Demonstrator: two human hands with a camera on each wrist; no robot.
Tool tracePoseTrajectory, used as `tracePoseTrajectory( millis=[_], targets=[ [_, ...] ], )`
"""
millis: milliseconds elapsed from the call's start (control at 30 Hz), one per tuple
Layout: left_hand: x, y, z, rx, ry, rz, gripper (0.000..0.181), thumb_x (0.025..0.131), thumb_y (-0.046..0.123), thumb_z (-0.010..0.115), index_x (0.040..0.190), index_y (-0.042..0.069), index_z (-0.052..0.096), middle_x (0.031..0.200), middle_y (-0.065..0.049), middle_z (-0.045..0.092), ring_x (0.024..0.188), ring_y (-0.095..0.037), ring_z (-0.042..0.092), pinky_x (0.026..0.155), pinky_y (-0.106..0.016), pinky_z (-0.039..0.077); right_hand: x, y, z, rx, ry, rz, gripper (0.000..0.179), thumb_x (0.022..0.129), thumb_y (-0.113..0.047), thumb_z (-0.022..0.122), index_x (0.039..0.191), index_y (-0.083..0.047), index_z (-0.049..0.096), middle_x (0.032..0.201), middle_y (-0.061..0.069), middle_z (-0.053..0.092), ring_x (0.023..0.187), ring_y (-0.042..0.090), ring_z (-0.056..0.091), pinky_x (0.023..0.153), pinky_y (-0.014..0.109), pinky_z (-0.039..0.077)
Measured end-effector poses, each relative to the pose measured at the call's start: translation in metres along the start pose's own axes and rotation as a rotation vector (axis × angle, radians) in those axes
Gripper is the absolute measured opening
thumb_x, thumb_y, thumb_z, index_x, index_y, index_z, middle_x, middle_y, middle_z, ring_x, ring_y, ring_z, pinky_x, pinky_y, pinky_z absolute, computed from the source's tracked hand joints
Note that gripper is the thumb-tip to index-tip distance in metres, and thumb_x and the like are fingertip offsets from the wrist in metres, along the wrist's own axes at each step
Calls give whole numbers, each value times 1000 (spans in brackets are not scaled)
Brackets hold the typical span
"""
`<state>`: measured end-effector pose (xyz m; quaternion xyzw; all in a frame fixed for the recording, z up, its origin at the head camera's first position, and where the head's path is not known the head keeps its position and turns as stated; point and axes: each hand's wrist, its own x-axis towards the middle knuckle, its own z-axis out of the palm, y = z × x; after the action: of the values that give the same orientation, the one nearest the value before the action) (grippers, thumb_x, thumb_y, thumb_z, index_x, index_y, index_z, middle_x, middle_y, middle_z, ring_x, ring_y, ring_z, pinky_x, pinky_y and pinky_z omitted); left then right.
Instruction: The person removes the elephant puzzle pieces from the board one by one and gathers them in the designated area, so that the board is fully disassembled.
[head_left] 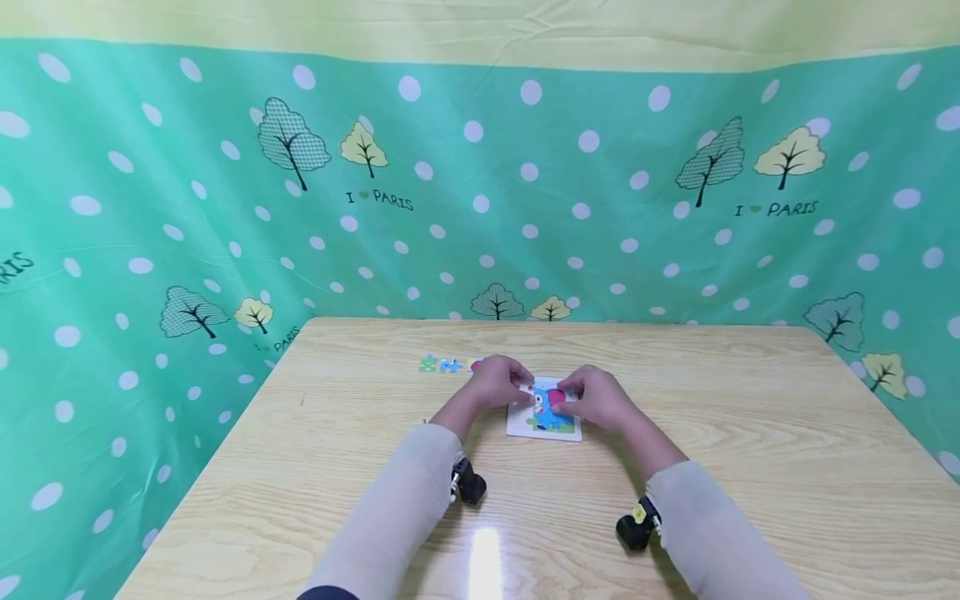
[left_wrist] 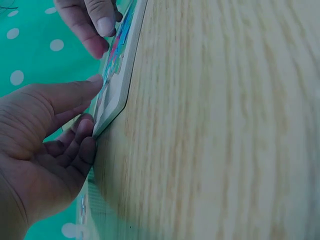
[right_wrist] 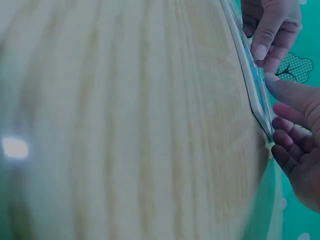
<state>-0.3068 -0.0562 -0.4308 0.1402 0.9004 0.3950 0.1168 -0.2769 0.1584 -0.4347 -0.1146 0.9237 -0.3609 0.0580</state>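
A small jigsaw puzzle in a white-rimmed board (head_left: 517, 426) lies flat on the table, its picture blue, pink and green. At its left side my left hand (head_left: 497, 382) grips it, thumb above the rim (left_wrist: 118, 90) and the other fingers bent at the edge. My right hand (head_left: 602, 400) holds it from the right, with thumb and forefinger around the pink part (head_left: 556, 397) of the picture. In the right wrist view, this hand's fingers (right_wrist: 286, 142) bend by the board's edge. Exact contact under the fingertips is hidden.
Loose puzzle pieces lie in a row behind my left hand: a green one (head_left: 427, 363), a blue one (head_left: 451, 365) and a partly covered one (head_left: 473, 364). The wooden table (head_left: 360, 517) ends at a green dotted curtain (head_left: 450, 167).
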Motion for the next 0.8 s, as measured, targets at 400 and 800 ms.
tracePoseTrajectory(
  millis=[400,800],
  targets=[
    [-1,4,3,76,2,-24,29,82,17,90,108,8,81,100,-1,73,90,-14,60,88,-33,54,5,-1,10,-32,27,80,48,83,-20,90,122,4,73,114,13,63,105,30,61,99,47,51],
    [0,2,4,70,11,-25,22,85,15,87,106,9,81,97,-1,72,88,-15,60,85,-33,54,3,-2,11,16,30,98,47,86,-16,87,124,5,71,116,13,59,104,30,57,97,45,51]
  ],
)
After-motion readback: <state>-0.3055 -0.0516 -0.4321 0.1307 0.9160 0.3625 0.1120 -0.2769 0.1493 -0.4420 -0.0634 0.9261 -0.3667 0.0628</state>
